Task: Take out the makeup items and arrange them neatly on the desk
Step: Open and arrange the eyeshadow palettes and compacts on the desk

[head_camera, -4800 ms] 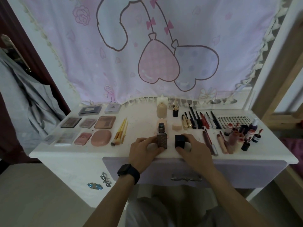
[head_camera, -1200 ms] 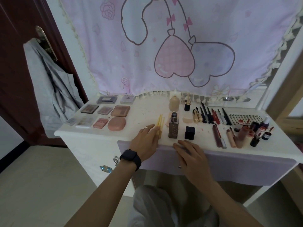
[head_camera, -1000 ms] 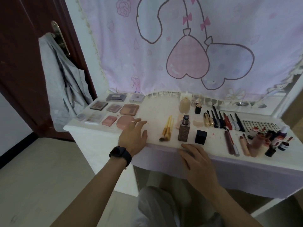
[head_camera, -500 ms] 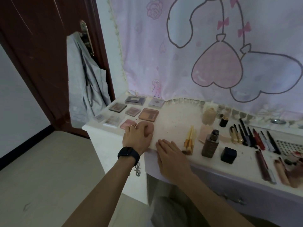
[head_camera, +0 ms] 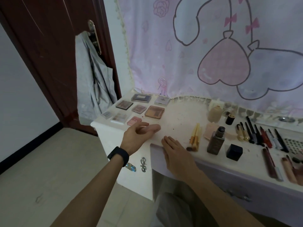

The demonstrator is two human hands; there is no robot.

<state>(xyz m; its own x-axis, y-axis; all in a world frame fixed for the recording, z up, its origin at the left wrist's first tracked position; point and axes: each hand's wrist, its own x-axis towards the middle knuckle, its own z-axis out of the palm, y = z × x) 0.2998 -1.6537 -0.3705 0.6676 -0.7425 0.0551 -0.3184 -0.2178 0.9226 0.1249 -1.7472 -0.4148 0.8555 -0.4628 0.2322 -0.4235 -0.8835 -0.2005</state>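
Desk [head_camera: 180, 115], left hand [head_camera: 136, 135] loosely spread at pink compact [head_camera: 155, 127] (empty), right hand [head_camera: 176, 154] flat on edge

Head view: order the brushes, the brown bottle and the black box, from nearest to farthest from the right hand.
1. The brushes, just right of the right hand.
2. The brown bottle, right of the brushes.
3. The black box, farthest right.

Single head-worn view, looking forward and down from in front of the desk [head_camera: 178, 118], facing its left part, near, at arm's reach, taking in door [head_camera: 49, 46] at left, curtain [head_camera: 196, 71] behind, floor [head_camera: 49, 177] below, desk's right end cut off by frame edge.
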